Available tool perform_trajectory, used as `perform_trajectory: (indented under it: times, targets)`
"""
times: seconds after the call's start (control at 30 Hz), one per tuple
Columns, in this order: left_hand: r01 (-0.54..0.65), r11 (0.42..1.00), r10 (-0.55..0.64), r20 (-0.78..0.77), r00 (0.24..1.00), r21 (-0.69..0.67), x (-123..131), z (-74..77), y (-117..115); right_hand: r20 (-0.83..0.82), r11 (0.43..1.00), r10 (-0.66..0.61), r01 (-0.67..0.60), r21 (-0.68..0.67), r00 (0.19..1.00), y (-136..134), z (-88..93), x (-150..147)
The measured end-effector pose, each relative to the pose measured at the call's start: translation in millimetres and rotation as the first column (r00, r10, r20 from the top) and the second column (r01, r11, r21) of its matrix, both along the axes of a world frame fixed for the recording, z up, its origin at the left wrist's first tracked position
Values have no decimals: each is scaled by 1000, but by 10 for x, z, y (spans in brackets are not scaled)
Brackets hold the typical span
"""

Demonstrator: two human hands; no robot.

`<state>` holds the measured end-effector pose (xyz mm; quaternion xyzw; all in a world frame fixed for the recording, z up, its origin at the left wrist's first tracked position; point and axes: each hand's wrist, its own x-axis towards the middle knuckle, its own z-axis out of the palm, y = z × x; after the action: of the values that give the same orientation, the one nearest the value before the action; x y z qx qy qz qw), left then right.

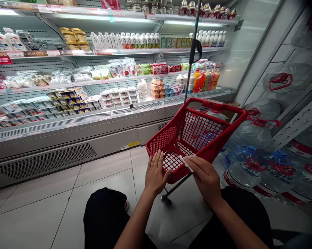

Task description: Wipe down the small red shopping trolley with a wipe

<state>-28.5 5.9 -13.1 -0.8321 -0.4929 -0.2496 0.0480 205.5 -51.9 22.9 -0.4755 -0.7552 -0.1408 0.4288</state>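
In front of my knees stands a red plastic shopping cart [215, 156] with mesh walls, its basket tilted toward me. My left hand [156, 173] lies with its fingers stretched out along the near left rim. At the near right rim, my right hand [204, 177] presses a folded white cloth or tissue [186, 162] against the edge, fingers together over it. Most of the cloth is hidden under those fingers. Through the basket's mesh floor [171, 160] the pale tiles show. A small caster wheel [166, 199] touches the floor below.
An open refrigerated display [114, 114] with bottles, cups and packets runs along the back. A dark pole [193, 52] rises behind the cart. Large water bottles [245, 169] crowd the right side beside a white perforated rack post [296, 121]. Tiled floor [104, 180] lies at left.
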Motion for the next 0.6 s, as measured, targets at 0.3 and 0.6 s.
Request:
perform_trajectory:
  times: [0.3, 0.6]
  targets:
    - [183, 983, -178, 156, 972, -20, 11, 50, -128, 249, 988, 143, -153, 22, 958, 13, -410, -556]
    - [203, 979, -203, 67, 977, 4, -207, 68, -186, 214, 999, 53, -51, -15, 975, 138, -300, 362]
